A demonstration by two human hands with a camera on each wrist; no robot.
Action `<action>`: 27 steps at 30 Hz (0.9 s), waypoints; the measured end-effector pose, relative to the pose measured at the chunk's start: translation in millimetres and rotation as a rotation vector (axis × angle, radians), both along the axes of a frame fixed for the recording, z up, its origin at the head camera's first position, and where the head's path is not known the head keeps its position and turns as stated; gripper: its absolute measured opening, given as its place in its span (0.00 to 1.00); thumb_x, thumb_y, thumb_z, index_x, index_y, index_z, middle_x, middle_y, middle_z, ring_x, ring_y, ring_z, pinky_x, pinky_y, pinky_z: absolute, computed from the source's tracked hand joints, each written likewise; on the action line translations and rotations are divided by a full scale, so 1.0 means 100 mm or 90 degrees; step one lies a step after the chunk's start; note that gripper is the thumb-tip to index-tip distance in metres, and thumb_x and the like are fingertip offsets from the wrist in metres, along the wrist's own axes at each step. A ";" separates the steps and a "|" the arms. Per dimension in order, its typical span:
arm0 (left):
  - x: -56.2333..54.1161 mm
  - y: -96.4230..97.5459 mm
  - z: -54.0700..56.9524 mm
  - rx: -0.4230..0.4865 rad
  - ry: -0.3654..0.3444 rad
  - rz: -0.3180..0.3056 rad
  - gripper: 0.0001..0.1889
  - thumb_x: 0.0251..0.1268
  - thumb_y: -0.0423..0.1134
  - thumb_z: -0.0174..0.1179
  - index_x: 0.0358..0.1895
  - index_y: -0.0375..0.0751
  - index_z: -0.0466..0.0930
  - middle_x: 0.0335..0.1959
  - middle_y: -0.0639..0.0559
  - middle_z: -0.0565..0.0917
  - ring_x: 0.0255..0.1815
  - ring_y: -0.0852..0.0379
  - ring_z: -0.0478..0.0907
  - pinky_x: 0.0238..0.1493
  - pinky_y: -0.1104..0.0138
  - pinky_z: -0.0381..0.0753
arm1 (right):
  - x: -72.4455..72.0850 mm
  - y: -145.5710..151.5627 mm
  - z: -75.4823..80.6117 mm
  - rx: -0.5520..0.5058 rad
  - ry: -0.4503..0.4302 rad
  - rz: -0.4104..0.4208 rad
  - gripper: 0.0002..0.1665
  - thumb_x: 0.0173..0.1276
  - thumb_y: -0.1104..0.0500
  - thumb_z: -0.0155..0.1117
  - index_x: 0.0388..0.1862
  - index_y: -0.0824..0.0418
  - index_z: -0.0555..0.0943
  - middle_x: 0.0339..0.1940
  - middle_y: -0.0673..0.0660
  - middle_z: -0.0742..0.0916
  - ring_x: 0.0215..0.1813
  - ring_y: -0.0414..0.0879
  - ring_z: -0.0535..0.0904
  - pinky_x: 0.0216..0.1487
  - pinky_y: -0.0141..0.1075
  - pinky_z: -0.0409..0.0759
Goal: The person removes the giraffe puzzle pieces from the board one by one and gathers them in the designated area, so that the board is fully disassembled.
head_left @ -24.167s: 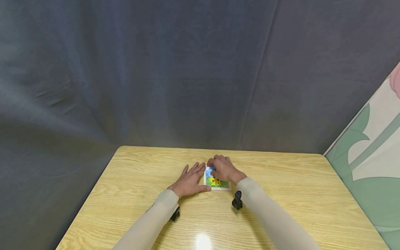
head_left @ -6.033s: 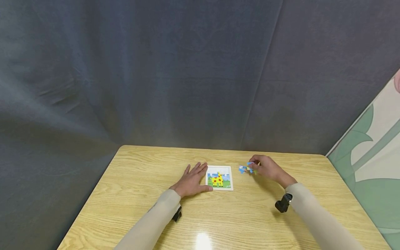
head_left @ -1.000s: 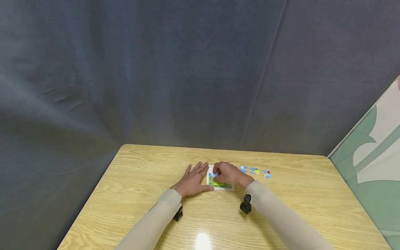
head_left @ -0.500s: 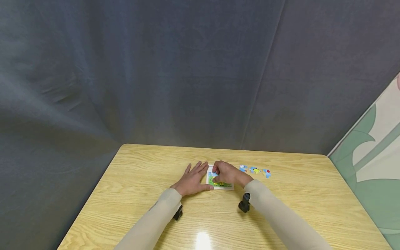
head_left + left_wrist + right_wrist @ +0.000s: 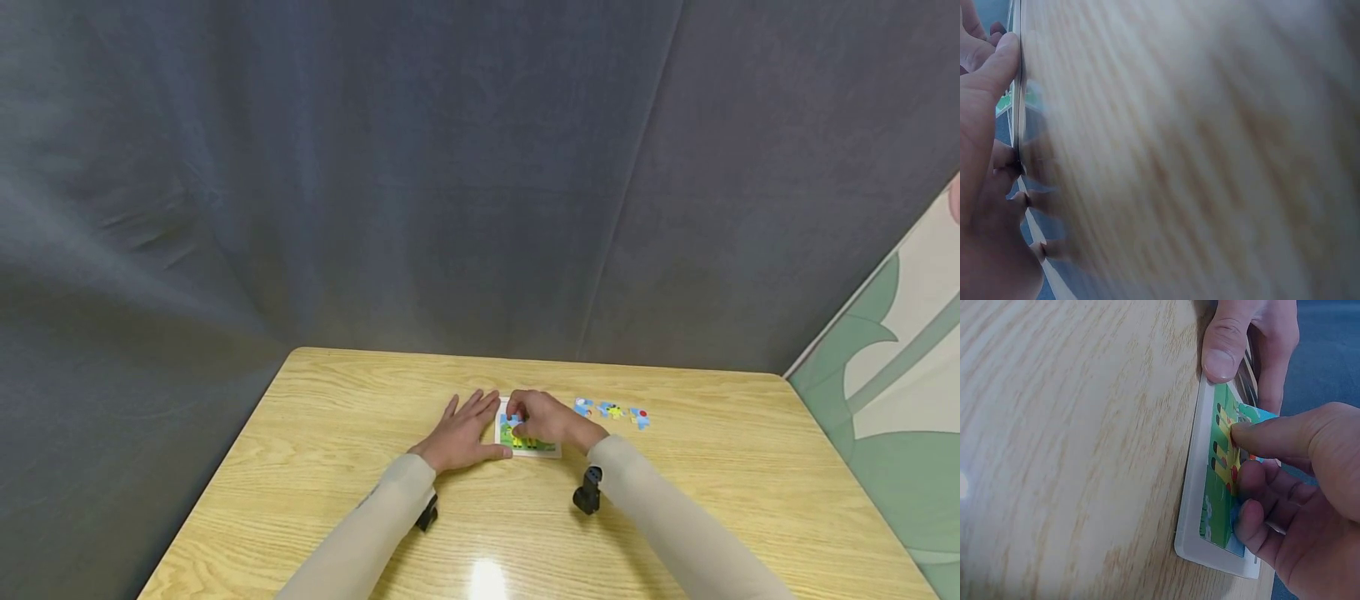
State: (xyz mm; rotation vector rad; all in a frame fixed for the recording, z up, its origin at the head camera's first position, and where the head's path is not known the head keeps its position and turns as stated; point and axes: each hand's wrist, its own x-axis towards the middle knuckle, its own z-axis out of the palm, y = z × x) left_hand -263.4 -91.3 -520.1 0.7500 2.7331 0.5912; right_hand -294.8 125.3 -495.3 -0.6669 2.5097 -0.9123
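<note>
A small jigsaw puzzle in a white tray (image 5: 537, 455) lies on the table, its picture a yellow giraffe on grass. My left hand (image 5: 455, 439) rests spread along the tray's left side, thumb at the lower corner and fingers at the upper one. Over the puzzle, my right hand (image 5: 546, 417) pinches a blue and green puzzle piece (image 5: 1257, 414) between thumb and fingers. In the right wrist view that piece looks tilted up from the tray; its far edge is hidden. Three loose puzzle pieces (image 5: 613, 410) lie to the right of the tray.
The wooden table (image 5: 720, 467) extends on both sides. A dark curtain (image 5: 465, 183) hangs behind its far edge. A patterned panel (image 5: 900, 375) stands at the right. Black wrist cameras (image 5: 587, 492) sit under both forearms.
Since six seconds ago, my right hand has moved left from the loose pieces to the puzzle. Three pieces now lie apart on the table. Within the last second, the right fingers shift only slightly.
</note>
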 end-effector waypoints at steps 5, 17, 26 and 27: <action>0.00 0.00 0.00 -0.002 -0.005 -0.002 0.50 0.75 0.70 0.57 0.88 0.43 0.52 0.91 0.52 0.50 0.93 0.46 0.42 0.89 0.37 0.38 | -0.01 0.02 0.01 0.003 -0.007 0.035 0.04 0.76 0.68 0.67 0.42 0.60 0.84 0.28 0.50 0.78 0.30 0.41 0.70 0.34 0.32 0.68; -0.01 0.00 0.00 -0.004 -0.002 -0.002 0.50 0.75 0.70 0.57 0.88 0.43 0.52 0.91 0.52 0.50 0.93 0.46 0.43 0.89 0.37 0.39 | -0.01 0.04 0.03 -0.010 -0.015 0.066 0.08 0.81 0.67 0.60 0.42 0.63 0.85 0.25 0.48 0.77 0.27 0.39 0.69 0.31 0.30 0.66; 0.01 0.00 0.01 -0.001 -0.003 0.007 0.41 0.84 0.65 0.48 0.87 0.44 0.53 0.91 0.53 0.51 0.93 0.46 0.43 0.90 0.38 0.39 | 0.02 0.04 0.00 -0.019 -0.029 0.042 0.07 0.80 0.68 0.61 0.42 0.61 0.85 0.26 0.50 0.78 0.27 0.41 0.69 0.31 0.31 0.66; 0.01 0.01 0.02 -0.002 0.000 0.008 0.41 0.84 0.64 0.47 0.87 0.43 0.54 0.91 0.52 0.51 0.93 0.46 0.44 0.90 0.38 0.39 | 0.02 0.04 0.00 -0.018 -0.029 0.042 0.07 0.80 0.67 0.61 0.42 0.60 0.84 0.27 0.50 0.78 0.28 0.41 0.69 0.32 0.31 0.66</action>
